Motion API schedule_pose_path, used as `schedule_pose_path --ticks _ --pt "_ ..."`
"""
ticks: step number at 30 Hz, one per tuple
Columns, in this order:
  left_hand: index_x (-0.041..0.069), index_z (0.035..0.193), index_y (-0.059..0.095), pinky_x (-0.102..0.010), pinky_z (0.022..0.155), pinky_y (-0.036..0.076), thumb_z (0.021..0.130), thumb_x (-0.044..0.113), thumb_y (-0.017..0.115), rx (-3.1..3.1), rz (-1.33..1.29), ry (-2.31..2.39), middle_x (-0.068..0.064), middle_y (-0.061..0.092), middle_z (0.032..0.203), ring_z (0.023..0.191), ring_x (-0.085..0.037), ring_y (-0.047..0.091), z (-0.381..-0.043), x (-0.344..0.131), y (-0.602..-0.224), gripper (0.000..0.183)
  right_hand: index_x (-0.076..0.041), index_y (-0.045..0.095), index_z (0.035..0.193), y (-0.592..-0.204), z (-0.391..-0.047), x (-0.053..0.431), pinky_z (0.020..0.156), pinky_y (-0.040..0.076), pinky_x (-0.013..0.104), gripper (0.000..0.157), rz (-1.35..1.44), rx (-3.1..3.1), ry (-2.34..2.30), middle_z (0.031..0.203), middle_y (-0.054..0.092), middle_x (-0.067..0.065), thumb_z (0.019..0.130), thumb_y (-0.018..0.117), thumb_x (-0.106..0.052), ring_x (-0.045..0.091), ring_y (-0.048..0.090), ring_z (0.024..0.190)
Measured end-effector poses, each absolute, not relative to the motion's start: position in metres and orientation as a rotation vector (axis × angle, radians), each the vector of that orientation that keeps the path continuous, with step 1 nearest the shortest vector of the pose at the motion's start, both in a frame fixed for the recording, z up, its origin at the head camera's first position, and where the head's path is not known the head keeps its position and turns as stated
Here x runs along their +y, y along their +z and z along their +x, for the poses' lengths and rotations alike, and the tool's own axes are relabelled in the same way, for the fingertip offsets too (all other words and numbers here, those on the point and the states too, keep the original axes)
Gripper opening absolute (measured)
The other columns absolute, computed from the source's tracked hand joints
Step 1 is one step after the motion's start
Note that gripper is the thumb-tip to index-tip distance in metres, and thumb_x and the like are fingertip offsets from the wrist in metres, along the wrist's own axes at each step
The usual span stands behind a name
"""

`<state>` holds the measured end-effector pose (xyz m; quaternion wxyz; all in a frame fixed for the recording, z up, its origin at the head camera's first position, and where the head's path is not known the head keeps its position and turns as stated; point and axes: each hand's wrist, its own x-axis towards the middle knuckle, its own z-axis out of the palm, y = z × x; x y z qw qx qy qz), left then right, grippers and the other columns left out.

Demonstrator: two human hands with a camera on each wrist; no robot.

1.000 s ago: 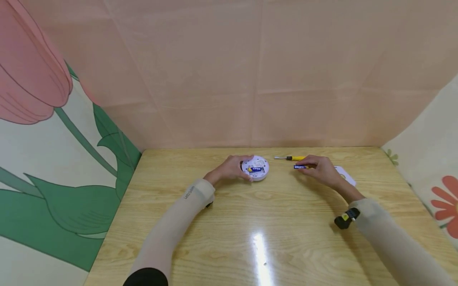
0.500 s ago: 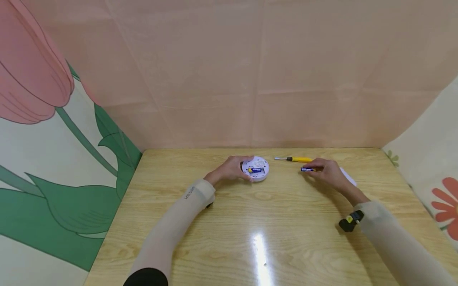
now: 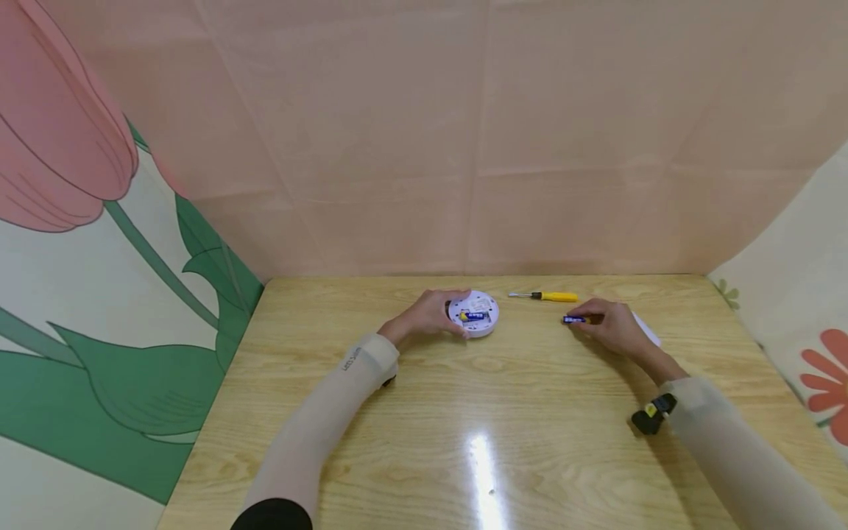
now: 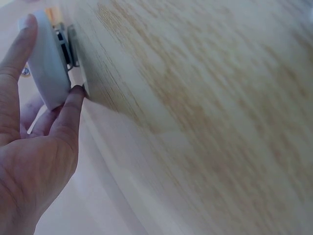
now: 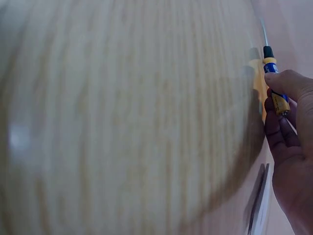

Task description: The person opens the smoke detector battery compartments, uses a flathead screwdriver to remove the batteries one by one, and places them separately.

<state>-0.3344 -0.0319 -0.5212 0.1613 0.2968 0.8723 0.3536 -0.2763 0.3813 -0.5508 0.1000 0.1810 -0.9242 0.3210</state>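
My left hand [image 3: 430, 313] grips the side of a round white device [image 3: 490, 313] near the back of the table, its thumb and fingers on opposite edges. A blue battery [image 3: 473, 316] with a yellow end lies in the recess on the device's upward face. In the left wrist view the white casing [image 4: 46, 63] stands between thumb and fingers. Further right, my right hand [image 3: 612, 327] pinches a second blue-and-yellow battery [image 5: 280, 104] between thumb and fingers, low over the wood. The right wrist view shows its yellow end pointing back toward the palm.
A screwdriver [image 3: 556, 297] with a yellow handle lies behind and between the hands. Partly hidden by my right hand is a flat white piece [image 3: 645, 328]. The wooden table [image 3: 411, 442] ends at a pink backdrop [image 3: 477, 184].
My right hand has moved right and slightly nearer to me with the battery, uncovering the screwdriver's handle and covering more of the white piece. The left hand and round device stay put.
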Motion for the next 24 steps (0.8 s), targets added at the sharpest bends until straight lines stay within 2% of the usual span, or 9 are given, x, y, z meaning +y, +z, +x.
schedule_pose_path --ticks 10,24 --pt "0.016 0.162 0.045 -0.039 0.124 0.036 0.077 0.040 0.096 2.496 0.861 1.001 -0.007 0.045 0.165 0.149 -0.021 0.045 -0.3346 -0.0323 -0.5209 0.102 -0.012 0.083 0.106 -0.5552 -0.2751 0.3852 0.067 0.050 0.015 0.014 0.511 -2.762 0.959 0.100 0.077 0.006 0.092 0.084 -0.009 0.003 0.064 0.081" --pt "0.015 0.161 0.046 -0.038 0.126 0.035 0.077 0.039 0.097 2.489 0.859 1.025 -0.006 0.046 0.165 0.151 -0.021 0.043 -0.3312 -0.0323 -0.5194 0.101 -0.014 0.083 0.107 -0.5558 -0.2740 0.3863 0.068 0.051 0.016 0.015 0.510 -2.783 0.925 0.100 0.076 0.003 0.092 0.085 -0.012 0.005 0.064 0.083"
